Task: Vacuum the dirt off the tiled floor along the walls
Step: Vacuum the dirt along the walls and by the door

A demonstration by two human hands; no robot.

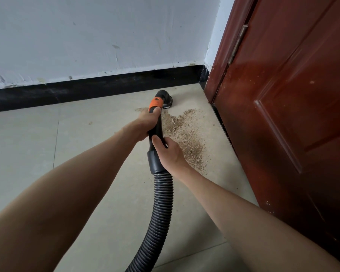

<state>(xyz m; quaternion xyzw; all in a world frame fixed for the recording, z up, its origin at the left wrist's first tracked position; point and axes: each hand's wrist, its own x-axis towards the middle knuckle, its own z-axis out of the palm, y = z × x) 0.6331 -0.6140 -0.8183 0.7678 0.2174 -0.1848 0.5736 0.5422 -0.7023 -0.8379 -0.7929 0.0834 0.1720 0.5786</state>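
A black ribbed vacuum hose (pixel 159 211) runs up from the bottom of the view to a black wand with an orange collar (pixel 155 103). Its round black nozzle (pixel 165 98) sits on the beige tiled floor (pixel 98 138) near the corner, at the far edge of a brown patch of gritty dirt (pixel 186 132). My left hand (pixel 146 122) grips the wand just below the orange collar. My right hand (pixel 169 152) grips the wand lower down, just above the hose cuff. The dirt spreads from the nozzle toward the door.
A white wall with a black skirting board (pixel 98 88) runs along the back. A dark red wooden door (pixel 287 107) stands on the right, with a gap under its bottom edge. Tile joints cross the floor at left and near the bottom.
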